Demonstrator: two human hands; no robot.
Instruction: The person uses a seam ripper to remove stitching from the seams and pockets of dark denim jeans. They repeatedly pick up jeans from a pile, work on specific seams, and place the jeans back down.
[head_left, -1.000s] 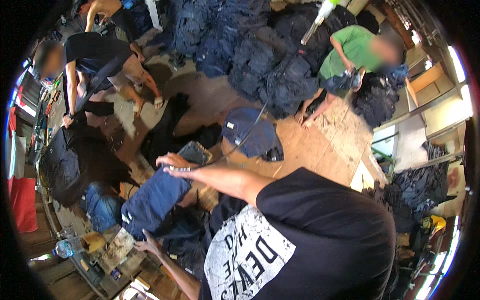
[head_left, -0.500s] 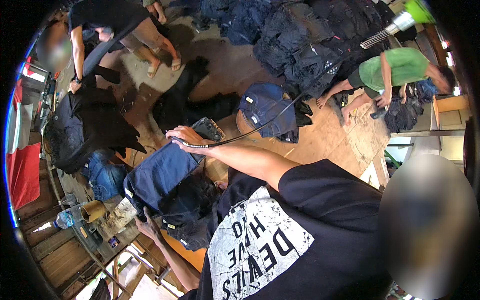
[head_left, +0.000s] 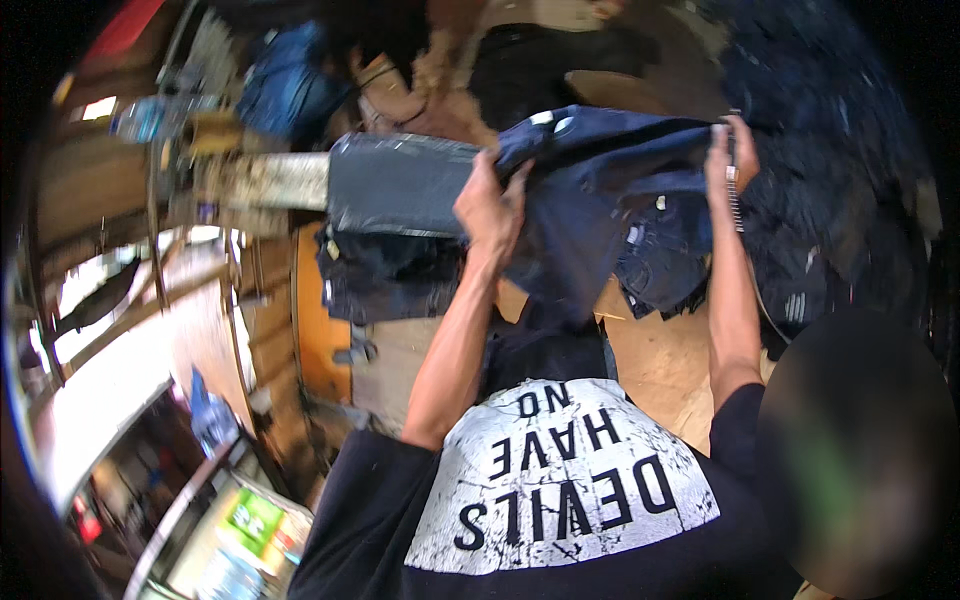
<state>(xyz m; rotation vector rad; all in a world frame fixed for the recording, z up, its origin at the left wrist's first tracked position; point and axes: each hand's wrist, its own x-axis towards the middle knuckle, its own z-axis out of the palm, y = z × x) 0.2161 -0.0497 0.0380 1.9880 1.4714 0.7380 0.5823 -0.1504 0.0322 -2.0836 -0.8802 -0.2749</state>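
Two hands hold up a dark denim garment [head_left: 600, 200]: the left hand [head_left: 487, 205] is closed on its middle fold, the right hand [head_left: 728, 150] pinches its upper edge. Left of the garment lies a grey folded bundle [head_left: 400, 185]; below it, more dark jeans [head_left: 385, 280] cover an orange wooden surface [head_left: 320, 340].

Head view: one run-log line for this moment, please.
left hand grips dark denim garment | right hand grips its other edge | garment held up, spread | wooden floor below
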